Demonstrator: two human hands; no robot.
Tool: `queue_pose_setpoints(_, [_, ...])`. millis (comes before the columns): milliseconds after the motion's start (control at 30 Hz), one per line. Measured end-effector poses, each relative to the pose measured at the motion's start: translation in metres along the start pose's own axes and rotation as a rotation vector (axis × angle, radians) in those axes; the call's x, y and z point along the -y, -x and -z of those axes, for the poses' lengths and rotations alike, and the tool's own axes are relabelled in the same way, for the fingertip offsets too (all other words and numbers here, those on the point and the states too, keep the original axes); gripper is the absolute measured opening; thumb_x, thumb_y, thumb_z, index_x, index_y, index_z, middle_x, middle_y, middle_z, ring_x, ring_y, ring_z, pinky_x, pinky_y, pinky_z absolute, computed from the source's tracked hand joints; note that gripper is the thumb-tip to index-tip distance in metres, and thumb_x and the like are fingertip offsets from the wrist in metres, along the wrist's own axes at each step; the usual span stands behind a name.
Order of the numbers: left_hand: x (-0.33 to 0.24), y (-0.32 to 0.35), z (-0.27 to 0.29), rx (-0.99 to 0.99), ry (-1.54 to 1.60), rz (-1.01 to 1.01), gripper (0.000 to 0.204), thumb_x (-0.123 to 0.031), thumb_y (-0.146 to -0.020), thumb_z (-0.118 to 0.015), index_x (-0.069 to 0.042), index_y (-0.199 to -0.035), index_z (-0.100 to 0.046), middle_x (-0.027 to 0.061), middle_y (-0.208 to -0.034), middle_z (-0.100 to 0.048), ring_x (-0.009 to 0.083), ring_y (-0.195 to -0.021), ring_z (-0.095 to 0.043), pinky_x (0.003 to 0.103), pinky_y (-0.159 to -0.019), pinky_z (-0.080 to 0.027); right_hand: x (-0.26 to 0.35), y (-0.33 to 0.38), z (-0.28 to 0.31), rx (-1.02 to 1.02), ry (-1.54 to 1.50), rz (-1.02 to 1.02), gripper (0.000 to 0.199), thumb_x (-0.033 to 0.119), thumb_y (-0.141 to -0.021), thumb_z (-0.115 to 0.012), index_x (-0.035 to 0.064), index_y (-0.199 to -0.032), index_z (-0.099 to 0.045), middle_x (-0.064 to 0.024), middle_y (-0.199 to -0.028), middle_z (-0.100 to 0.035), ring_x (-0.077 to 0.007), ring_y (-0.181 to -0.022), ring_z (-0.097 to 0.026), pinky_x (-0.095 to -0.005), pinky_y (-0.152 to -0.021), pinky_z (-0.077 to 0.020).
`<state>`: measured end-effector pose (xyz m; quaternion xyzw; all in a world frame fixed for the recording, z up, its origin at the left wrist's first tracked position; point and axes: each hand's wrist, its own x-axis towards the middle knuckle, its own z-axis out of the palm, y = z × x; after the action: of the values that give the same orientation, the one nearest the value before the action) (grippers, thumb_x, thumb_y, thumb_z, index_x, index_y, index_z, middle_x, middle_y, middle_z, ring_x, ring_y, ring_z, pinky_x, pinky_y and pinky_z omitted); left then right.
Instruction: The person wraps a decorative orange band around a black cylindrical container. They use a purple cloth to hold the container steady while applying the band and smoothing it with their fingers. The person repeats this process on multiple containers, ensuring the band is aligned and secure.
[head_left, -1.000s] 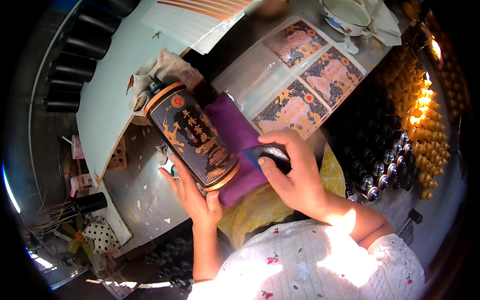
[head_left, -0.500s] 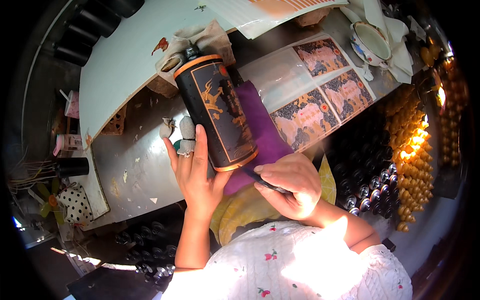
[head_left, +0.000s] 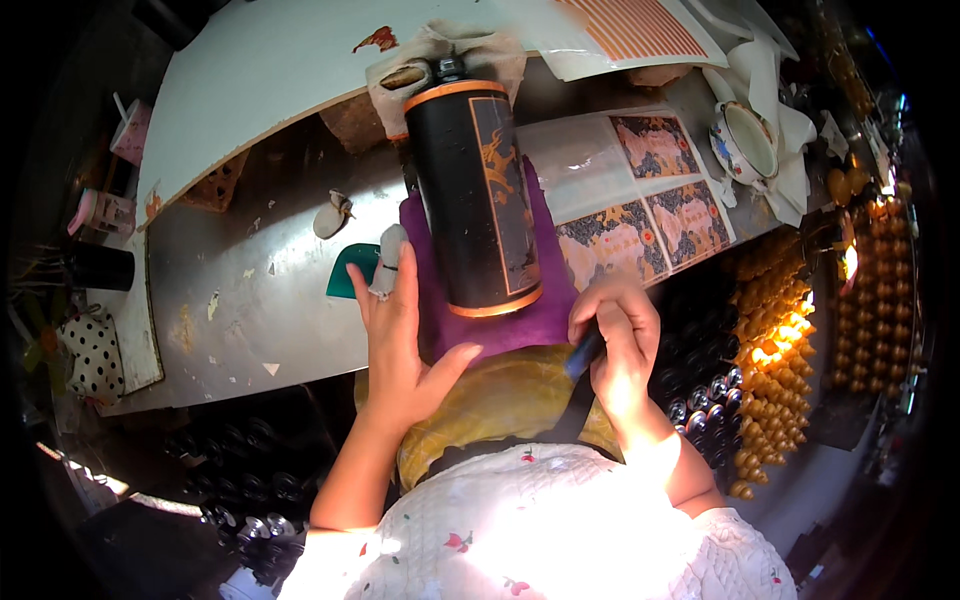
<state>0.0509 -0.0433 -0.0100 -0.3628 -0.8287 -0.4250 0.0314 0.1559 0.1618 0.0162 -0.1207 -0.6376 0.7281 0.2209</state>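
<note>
Black bottle (head_left: pixel 478 195) lying on purple cloth (head_left: pixel 500 320). Left hand (head_left: pixel 400 335) flat and open beside it; right hand (head_left: pixel 618 345) clamped on dark tool (head_left: pixel 582 358). Could roll off, since nothing grips it.

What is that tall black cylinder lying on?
The black cylinder lies on a purple cloth spread over the metal table. The cloth's middle is hidden beneath it; the left hand rests alongside.

one black cylinder (head_left: pixel 478 195), one purple cloth (head_left: pixel 500 320), three patterned decal sheets (head_left: pixel 655 145), one cup (head_left: pixel 745 145)
</note>
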Motion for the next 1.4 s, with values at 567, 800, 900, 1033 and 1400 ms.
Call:
queue_pose_setpoints(567, [-0.014, -0.016, -0.009, -0.278, -0.214, -0.102, 0.068, -0.027, -0.07, -0.087, -0.008, -0.131, -0.065, 0.0031, -0.075, -0.059, 0.0248, -0.086, -0.065, 0.067, -0.116, -0.018, 0.006, -0.014, -0.022, 0.065, 0.363, 0.016, 0.053, -0.011, -0.077, -0.069, 0.0033, -0.126, -0.055, -0.0063, -0.112, -0.05, -0.0068, -0.071, -0.049, -0.0189, -0.061, -0.045])
queue_pose_setpoints(800, [-0.016, -0.018, -0.016, -0.31, -0.158, -0.118, 0.066, -0.026, -0.07, -0.086, -0.004, -0.129, -0.066, 0.0009, -0.065, -0.051, 0.0171, -0.059, -0.052, 0.064, -0.113, -0.031, 0.01, -0.018, -0.023, 0.058, 0.185, -0.162, 0.054, -0.012, -0.077, -0.068, 0.0019, -0.126, -0.052, -0.007, -0.115, -0.048, -0.0077, -0.074, -0.054, -0.0199, -0.062, -0.0471])
queue_pose_setpoints(900, [-0.018, -0.017, -0.015, -0.296, -0.176, -0.123, 0.066, -0.027, -0.07, -0.086, -0.003, -0.128, -0.067, 0.001, -0.066, -0.053, 0.0167, -0.06, -0.052, 0.065, -0.113, -0.031, 0.01, -0.018, -0.024, 0.05, 0.194, -0.167, 0.053, -0.011, -0.077, -0.069, 0.0017, -0.126, -0.052, -0.0068, -0.116, -0.048, -0.0078, -0.075, -0.054, -0.02, -0.063, -0.0474])
queue_pose_setpoints(1033, [-0.024, -0.02, -0.011, -0.292, -0.223, -0.131, 0.064, -0.029, -0.071, -0.085, -0.003, -0.127, -0.068, 0.0011, -0.067, -0.056, 0.0162, -0.059, -0.053, 0.065, -0.113, -0.031, 0.012, -0.019, -0.022, 0.058, 0.198, -0.164, 0.053, -0.012, -0.077, -0.068, 0.0016, -0.126, -0.052, -0.0066, -0.115, -0.048, -0.0076, -0.075, -0.055, -0.0201, -0.064, -0.0475])
queue_pose_setpoints(1400, [-0.021, -0.02, -0.014, -0.271, -0.239, -0.153, 0.069, -0.029, -0.074, -0.086, 0.0, -0.131, -0.063, 0.0093, -0.101, -0.071, 0.0258, -0.09, -0.067, 0.064, -0.114, -0.027, 0.005, -0.016, -0.013, -0.032, -0.02, -0.198, 0.031, 0.002, -0.093, -0.065, 0.0017, -0.122, -0.056, -0.0044, -0.109, -0.056, -0.007, -0.08, -0.054, -0.0205, -0.072, -0.0459])
